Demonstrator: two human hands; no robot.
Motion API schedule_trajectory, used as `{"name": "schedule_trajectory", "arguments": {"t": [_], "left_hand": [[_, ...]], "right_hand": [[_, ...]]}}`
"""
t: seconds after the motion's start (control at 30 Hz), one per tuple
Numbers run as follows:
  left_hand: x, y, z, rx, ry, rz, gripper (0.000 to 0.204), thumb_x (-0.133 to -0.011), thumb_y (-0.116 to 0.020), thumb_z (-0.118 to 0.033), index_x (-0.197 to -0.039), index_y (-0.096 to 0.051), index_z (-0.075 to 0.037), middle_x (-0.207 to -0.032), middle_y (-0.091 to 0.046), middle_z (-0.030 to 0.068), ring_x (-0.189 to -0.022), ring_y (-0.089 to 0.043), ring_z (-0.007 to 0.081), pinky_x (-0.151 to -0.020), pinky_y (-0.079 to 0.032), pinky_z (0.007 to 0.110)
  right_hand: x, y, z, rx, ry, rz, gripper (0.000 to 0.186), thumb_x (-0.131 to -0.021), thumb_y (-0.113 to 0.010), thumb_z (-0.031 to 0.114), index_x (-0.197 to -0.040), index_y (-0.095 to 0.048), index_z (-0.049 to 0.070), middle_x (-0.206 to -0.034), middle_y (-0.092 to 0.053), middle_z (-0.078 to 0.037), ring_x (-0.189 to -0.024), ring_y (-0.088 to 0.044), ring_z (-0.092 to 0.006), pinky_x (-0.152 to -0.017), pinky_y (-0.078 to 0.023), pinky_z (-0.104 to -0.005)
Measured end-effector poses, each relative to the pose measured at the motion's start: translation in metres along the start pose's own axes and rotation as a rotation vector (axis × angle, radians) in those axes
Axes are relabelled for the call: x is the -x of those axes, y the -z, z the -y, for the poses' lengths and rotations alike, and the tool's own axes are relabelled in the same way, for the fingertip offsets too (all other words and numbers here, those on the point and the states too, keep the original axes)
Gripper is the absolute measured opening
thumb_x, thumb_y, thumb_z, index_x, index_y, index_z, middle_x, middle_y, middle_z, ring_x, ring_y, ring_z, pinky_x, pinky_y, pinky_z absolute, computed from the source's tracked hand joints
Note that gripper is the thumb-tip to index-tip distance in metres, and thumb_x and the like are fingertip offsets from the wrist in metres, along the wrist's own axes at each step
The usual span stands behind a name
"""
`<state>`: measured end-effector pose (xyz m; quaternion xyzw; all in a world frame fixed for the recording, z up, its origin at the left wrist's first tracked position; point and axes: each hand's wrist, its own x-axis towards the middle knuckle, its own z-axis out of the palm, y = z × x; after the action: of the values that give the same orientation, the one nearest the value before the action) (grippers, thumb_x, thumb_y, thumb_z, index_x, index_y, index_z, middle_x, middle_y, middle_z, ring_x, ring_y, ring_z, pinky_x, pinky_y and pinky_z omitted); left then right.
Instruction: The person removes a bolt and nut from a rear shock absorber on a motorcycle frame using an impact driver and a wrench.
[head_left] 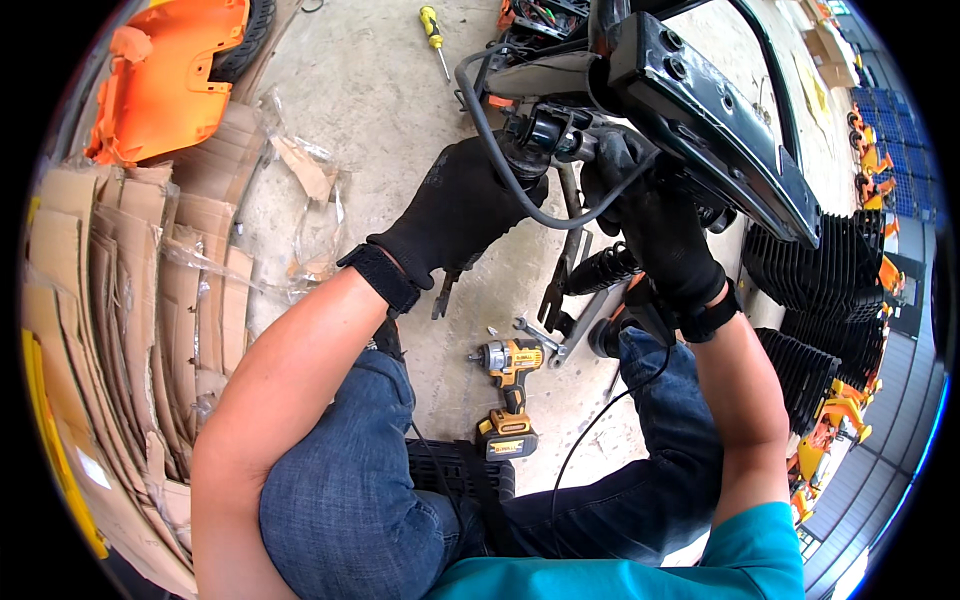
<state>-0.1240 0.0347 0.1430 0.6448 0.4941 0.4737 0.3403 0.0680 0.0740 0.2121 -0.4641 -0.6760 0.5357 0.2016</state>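
Handlebar (540,130) in both gloved fists

I sit on a pale grey concrete floor (380,110) in daylight, flattened brown cardboard sheets (120,290) piled at my left.

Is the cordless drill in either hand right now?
No. The yellow-and-black cordless drill lies on the concrete floor between the knees, while both gloved hands grip the black vehicle parts above.

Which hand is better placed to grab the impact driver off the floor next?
Probably left. The left hand only grips the handlebar end beside the grey cable; the driver lies between the knees. The right hand is tucked under the black frame panel, seemingly supporting it.
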Motion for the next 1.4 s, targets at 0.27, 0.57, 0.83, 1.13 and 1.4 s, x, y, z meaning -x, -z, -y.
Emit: {"name": "schedule_trajectory", "arguments": {"t": [0.27, 0.57, 0.83, 1.13, 1.4], "left_hand": [[0.000, 0.001, 0.005, -0.026, 0.077, 0.075, 0.028, -0.078, -0.074, -0.023, -0.094, -0.066, -0.002, -0.082, -0.068, 0.0103, -0.075, -0.065, 0.0196, -0.072, -0.052, 0.033], [-0.002, -0.003, 0.003, 0.124, 0.066, 0.016, 0.012, -0.082, -0.064, -0.015, -0.081, -0.066, -0.003, -0.071, -0.063, 0.0138, -0.069, -0.062, 0.0298, -0.065, -0.050, 0.037], [-0.001, -0.003, 0.005, 0.169, 0.126, 0.008, 0.013, -0.081, -0.067, -0.016, -0.083, -0.066, -0.002, -0.071, -0.065, 0.0119, -0.069, -0.063, 0.0257, -0.066, -0.051, 0.035], [-0.001, 0.000, 0.004, 0.129, 0.186, 0.036, 0.018, -0.077, -0.071, -0.019, -0.078, -0.065, -0.002, -0.069, -0.065, 0.0117, -0.066, -0.065, 0.0228, -0.064, -0.051, 0.034], [-0.001, -0.001, 0.005, 0.126, 0.199, 0.032, 0.018, -0.077, -0.070, -0.019, -0.077, -0.065, -0.002, -0.069, -0.065, 0.0111, -0.067, -0.065, 0.0230, -0.065, -0.051, 0.034]], "right_hand": [[-0.002, -0.002, -0.001, -0.091, -0.007, -0.024, 0.031, -0.100, -0.045, 0.035, -0.085, -0.052, 0.009, -0.065, -0.043, 0.003, -0.054, -0.034, -0.0057, -0.047, -0.026, -0.0223], [-0.001, 0.021, -0.026, 0.843, 0.488, 0.029, 0.057, -0.087, -0.066, 0.016, -0.138, -0.042, 0.009, -0.115, -0.057, -0.008, -0.097, -0.060, -0.0262, -0.084, -0.047, -0.0370], [-0.010, 0.027, -0.027, 0.469, 0.425, 0.115, 0.038, -0.094, -0.058, 0.028, -0.126, -0.051, 0.008, -0.102, -0.059, -0.003, -0.086, -0.057, -0.0119, -0.070, -0.045, -0.0247], [-0.004, 0.007, -0.009, 0.149, 0.218, -0.029, 0.031, -0.097, -0.052, 0.037, -0.107, -0.057, 0.008, -0.081, -0.052, 0.004, -0.069, -0.045, -0.0031, -0.056, -0.034, -0.0182], [-0.006, 0.000, 0.003, 0.186, 0.156, -0.013, 0.030, -0.096, -0.052, 0.037, -0.096, -0.056, 0.007, -0.076, -0.048, 0.005, -0.063, -0.040, -0.0029, -0.053, -0.032, -0.0191]]}}
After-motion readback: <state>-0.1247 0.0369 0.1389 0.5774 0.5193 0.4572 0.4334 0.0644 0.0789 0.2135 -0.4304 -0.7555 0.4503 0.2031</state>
